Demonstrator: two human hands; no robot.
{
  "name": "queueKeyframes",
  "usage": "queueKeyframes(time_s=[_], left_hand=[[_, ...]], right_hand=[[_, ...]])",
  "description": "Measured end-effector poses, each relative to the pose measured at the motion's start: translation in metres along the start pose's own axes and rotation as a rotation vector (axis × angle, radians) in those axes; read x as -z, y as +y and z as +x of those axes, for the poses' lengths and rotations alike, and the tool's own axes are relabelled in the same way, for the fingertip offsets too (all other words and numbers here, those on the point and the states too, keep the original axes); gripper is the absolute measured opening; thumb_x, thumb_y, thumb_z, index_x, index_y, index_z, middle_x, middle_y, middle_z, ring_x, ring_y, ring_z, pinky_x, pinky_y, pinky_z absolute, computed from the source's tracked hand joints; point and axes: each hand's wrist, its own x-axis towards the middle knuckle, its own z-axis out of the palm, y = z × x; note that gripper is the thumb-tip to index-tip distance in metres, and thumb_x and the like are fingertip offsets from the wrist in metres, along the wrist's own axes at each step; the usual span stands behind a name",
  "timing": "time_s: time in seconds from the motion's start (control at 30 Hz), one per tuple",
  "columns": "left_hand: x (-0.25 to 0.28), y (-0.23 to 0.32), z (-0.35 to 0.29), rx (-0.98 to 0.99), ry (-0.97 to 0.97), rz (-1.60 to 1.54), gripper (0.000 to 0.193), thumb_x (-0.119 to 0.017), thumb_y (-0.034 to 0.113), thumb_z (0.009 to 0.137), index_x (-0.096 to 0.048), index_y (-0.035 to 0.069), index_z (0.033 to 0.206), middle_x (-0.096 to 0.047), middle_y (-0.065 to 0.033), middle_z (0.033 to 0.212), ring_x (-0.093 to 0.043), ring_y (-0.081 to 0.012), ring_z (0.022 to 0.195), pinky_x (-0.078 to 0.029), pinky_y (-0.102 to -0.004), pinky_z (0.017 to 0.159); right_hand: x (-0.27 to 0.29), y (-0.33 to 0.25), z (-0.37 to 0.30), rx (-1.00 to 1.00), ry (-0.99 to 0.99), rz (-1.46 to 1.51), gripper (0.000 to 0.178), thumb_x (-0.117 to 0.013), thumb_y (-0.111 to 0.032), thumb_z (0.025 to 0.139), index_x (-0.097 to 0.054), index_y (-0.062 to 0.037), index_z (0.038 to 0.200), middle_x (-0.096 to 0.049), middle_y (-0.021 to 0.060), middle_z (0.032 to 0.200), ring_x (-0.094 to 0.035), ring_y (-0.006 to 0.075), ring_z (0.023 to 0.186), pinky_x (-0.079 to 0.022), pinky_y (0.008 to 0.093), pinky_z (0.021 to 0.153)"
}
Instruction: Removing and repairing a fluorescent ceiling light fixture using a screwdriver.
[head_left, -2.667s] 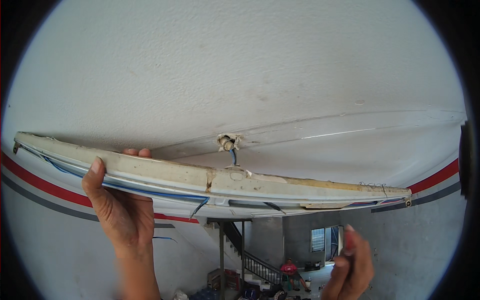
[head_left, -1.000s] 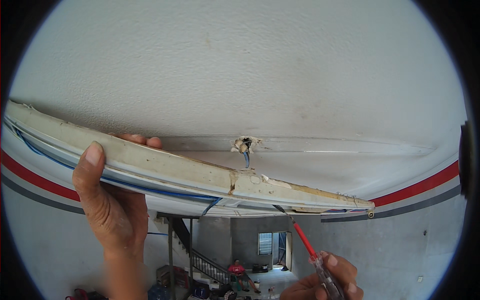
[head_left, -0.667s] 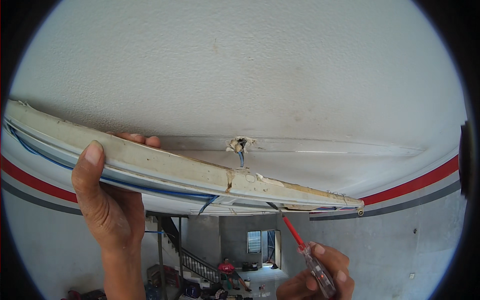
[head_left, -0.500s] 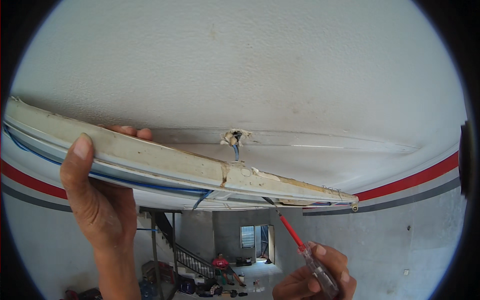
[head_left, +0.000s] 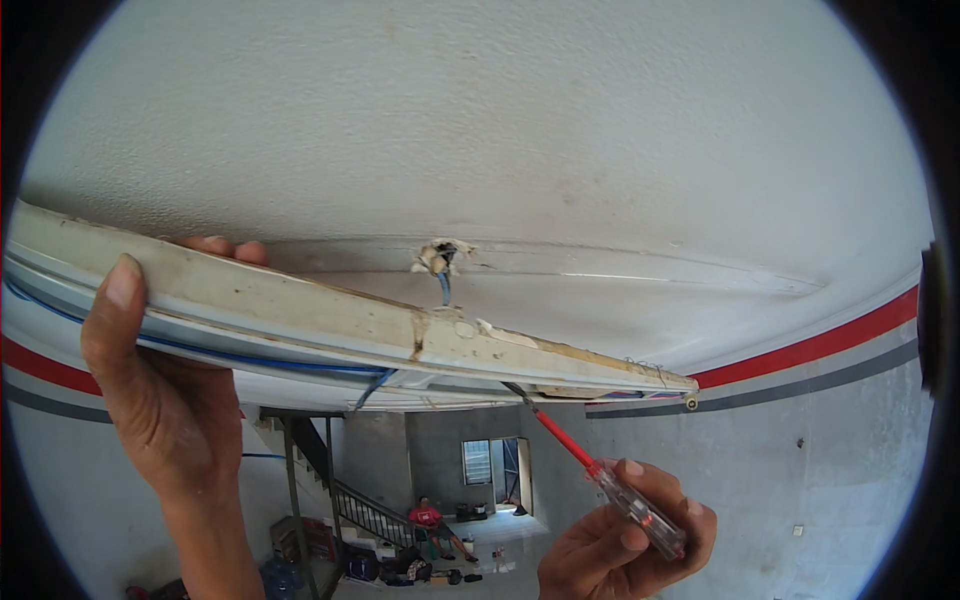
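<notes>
A long, off-white light fixture housing (head_left: pixel 300 312) hangs tilted under the ceiling, stained and chipped near its middle. My left hand (head_left: pixel 170 420) grips its left part, thumb on the near face and fingertips over the top edge. Blue wire (head_left: pixel 260 358) runs along its underside, with a loose end dangling near the middle. In my right hand (head_left: pixel 600 550) is a screwdriver (head_left: pixel 570 443) with a red-sleeved shaft and clear handle, pointing up and left. Its tip is at a short dark piece (head_left: pixel 513 388) under the housing; whether they touch I cannot tell.
A ragged hole (head_left: pixel 440 255) in the ceiling (head_left: pixel 560 130) lets a blue cable (head_left: pixel 445 290) down to the housing. Far below are a staircase railing (head_left: pixel 375 512), a seated person (head_left: pixel 428 515), bags and items on the floor, and an open doorway (head_left: pixel 512 470).
The housing, both hands and the background have shifted slightly left in the picture. My right hand still holds the screwdriver near the same spot, its handle tilted a little flatter.
</notes>
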Motion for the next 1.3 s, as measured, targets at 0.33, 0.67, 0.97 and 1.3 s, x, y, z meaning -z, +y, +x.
queueKeyframes(time_s=[0.33, 0.67, 0.97, 1.3], left_hand=[[-0.002, -0.004, 0.003, -0.072, 0.123, 0.072, 0.066, -0.058, 0.049, 0.084, -0.045, -0.007, 0.117, -0.059, -0.0198, 0.101, -0.062, -0.0295, 0.100, -0.049, -0.0367, 0.093], [0.051, -0.022, 0.013, -0.148, -0.256, -0.102, 0.043, -0.045, 0.037, 0.095, -0.044, 0.015, 0.132, -0.050, -0.0130, 0.128, -0.048, -0.0282, 0.123, -0.036, -0.0411, 0.108], [0.054, -0.020, 0.019, -0.173, -0.459, -0.149, 0.045, -0.044, 0.039, 0.095, -0.043, 0.016, 0.134, -0.047, -0.0134, 0.134, -0.044, -0.0279, 0.126, -0.035, -0.0426, 0.108], [0.037, -0.005, 0.009, -0.116, -0.292, 0.014, 0.039, -0.040, 0.043, 0.096, -0.048, 0.024, 0.128, -0.049, -0.0123, 0.130, -0.047, -0.0269, 0.124, -0.038, -0.0430, 0.106]], right_hand=[[-0.012, 0.010, -0.002, -0.078, 0.137, 0.082, 0.041, -0.046, -0.023, 0.096, -0.023, -0.0041, 0.124, -0.063, 0.0207, 0.091, -0.063, 0.0211, 0.072, -0.051, 0.0269, 0.062], [-0.015, 0.009, 0.001, -0.304, 0.186, 0.265, 0.055, -0.045, -0.024, 0.097, -0.016, -0.0052, 0.139, -0.059, 0.0172, 0.101, -0.059, 0.0180, 0.091, -0.051, 0.0336, 0.083], [-0.016, 0.012, 0.002, -0.354, 0.213, 0.405, 0.051, -0.044, -0.017, 0.096, -0.018, -0.0055, 0.139, -0.055, 0.0182, 0.105, -0.058, 0.0183, 0.093, -0.050, 0.0320, 0.086], [0.002, 0.002, 0.008, -0.378, 0.338, 0.348, 0.057, -0.042, -0.021, 0.097, -0.009, -0.0065, 0.141, -0.056, 0.0148, 0.099, -0.060, 0.0197, 0.090, -0.052, 0.0344, 0.084]])
